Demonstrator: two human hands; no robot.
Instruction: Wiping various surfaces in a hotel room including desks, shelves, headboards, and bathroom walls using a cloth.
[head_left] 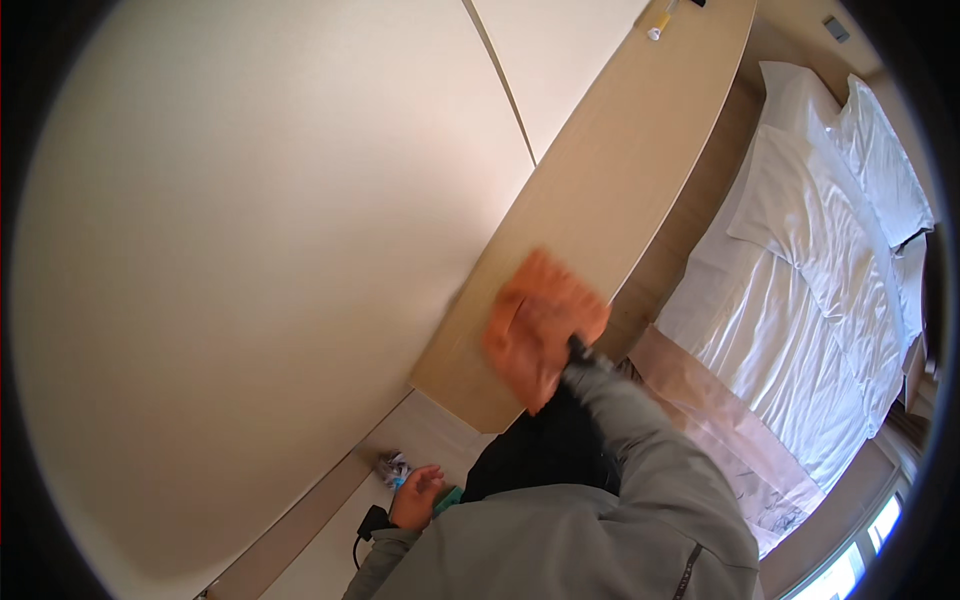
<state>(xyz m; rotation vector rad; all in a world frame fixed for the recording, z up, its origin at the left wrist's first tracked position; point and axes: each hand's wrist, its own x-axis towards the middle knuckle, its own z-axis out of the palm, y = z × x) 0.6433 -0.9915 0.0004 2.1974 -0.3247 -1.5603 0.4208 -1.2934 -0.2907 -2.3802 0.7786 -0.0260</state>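
My right hand [548, 325] is on an orange cloth [530, 365], holding it against the near part of a long pale wooden desk top [600, 170]. Both are blurred by motion, so the separate fingers do not show well. Down by my left side hangs my left hand [416, 498], its fingers loosely apart and nothing visible in them. A crumpled grey and white item [392, 467] lies low beside it. Part of a green object [448, 500] shows just right of that hand.
A large cream wall panel [250, 250] fills the left, with a dark seam. On the desk's far end lies a small yellow and white item [660, 22]. To the right stands a bed with white bedding [780, 290] and a pinkish runner [710, 420]; a window [840, 575] shows lower right.
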